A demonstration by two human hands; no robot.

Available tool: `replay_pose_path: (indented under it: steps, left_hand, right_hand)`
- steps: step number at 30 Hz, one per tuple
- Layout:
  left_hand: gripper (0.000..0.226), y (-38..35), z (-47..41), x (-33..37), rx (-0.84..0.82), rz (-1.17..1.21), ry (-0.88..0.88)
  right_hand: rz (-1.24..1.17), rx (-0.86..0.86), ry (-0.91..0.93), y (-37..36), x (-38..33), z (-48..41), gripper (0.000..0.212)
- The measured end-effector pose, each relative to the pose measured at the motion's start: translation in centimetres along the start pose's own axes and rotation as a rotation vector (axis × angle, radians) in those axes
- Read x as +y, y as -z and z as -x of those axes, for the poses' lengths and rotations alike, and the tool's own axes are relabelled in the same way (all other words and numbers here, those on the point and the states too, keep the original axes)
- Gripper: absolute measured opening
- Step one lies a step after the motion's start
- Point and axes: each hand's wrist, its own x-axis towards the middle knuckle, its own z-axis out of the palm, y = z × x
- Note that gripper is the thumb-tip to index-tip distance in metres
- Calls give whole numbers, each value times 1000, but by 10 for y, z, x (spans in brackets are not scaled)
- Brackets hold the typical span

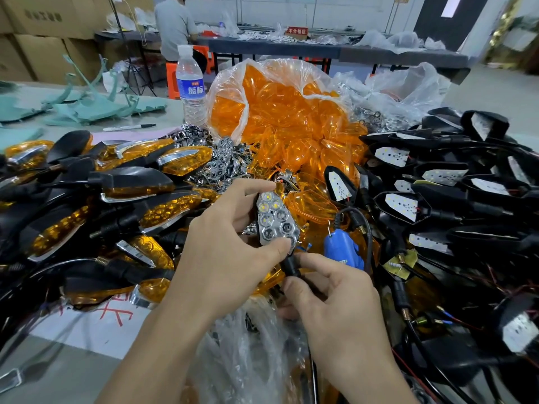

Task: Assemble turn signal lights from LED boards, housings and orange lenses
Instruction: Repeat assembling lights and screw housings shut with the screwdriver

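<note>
Left grip (pixel 230 243): clasps the half-built light (pixel 277 221), chrome reflector facing up.
Right grip (pixel 329 295): pinches the light's black stem (pixel 289 268).
Long axis: tip points away, stem toward the person.
Next part: loose orange lenses (pixel 310 199) just beyond the tip, rightward.

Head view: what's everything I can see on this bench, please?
Orange lenses: many, orange, clear bag at centre back.
Finished signals: many, black and orange, piled left.
Housings: many, black with white LED boards, piled right.
Reflectors: many, chrome, heap centre.
Water bottle: one, clear, blue label, behind heap.
Marker: one, white, table at left.
Blue tool: one, blue, centre right.
Held light: one, chrome, lit, centre.
Left hand: one, grips held light.
Right hand: one, pinches its black stem.
</note>
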Motion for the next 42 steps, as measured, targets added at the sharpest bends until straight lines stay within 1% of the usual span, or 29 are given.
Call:
replay_pose_path:
  steps: [2, 4, 5, 7, 9, 12, 15, 17, 19, 20, 21, 23, 24, 26, 29, 32, 34, 35, 37, 39, 42]
  left_hand:
    - [66, 1, 0, 2, -18, 22, 1]
    - [67, 1, 0, 2, -46, 38, -21]
    - [67, 1, 0, 2, -56, 48, -32]
    - [68, 1, -1, 1, -69, 84, -43]
    - [64, 2, -3, 0, -75, 146, -43]
    - [61, 2, -5, -2, -93, 227, 7]
    - [52, 1, -8, -5, -160, 328, 135]
    - [48, 0, -9, -8, -173, 362, 182]
    - [48, -2, -9, -10, -165, 369, 181]
    - [48, -2, -9, -11, -168, 388, 178]
    - [48, -3, -8, -12, -176, 419, 184]
    - [48, -4, -8, -15, -173, 455, 208]
    - [47, -4, -9, -16, -164, 455, 221]
    - [45, -4, -10, -18, -165, 464, 246]
    - [38, -5, -10, -18, -272, 499, 272]
    - [27, -4, -11, -19, -344, 593, 325]
    - [27, -2, -12, -19, -358, 657, 372]
    - [28, -1, -13, -20, -361, 663, 386]
    - [32, -2, -14, -22, -351, 624, 397]
    - [38, -4, -14, -21, -340, 565, 396]
    - [37, -8, -13, -21, -304, 505, 379]
  right_hand:
    - [27, 1, -3, -1, 3, -1, 56]
    - [9, -2, 18, -3, 4, -1, 37]
    - [-18, 1, 29, -2, 5, -1, 32]
    - [-57, 22, 47, 0, 6, -1, 29]
    - [-70, 43, 62, 3, 5, -2, 20]
    - [-31, 3, 88, 5, 4, -3, 14]
    - [59, -11, 90, 8, 2, -6, 17]
    - [139, 33, 98, 11, 0, -10, 17]
    - [223, 80, 159, 14, -5, -15, 43]
    - [270, 68, 204, 16, -8, -19, 54]
    - [338, 47, 250, 15, -11, -25, 61]
    - [474, 10, 318, 12, -15, -35, 63]
    - [485, 6, 331, 10, -14, -39, 60]
    - [441, 23, 330, 5, -6, -45, 51]
    - [383, 91, 298, 4, 1, -45, 46]
    - [264, 146, 287, 9, 4, -45, 41]
    - [167, 192, 248, 14, 2, -43, 37]
    - [102, 183, 214, 17, 0, -42, 36]
    - [-27, 106, 152, 22, -5, -40, 36]
    - [-101, 13, 114, 28, -10, -38, 34]
    - [-172, -112, 45, 37, -13, -39, 25]
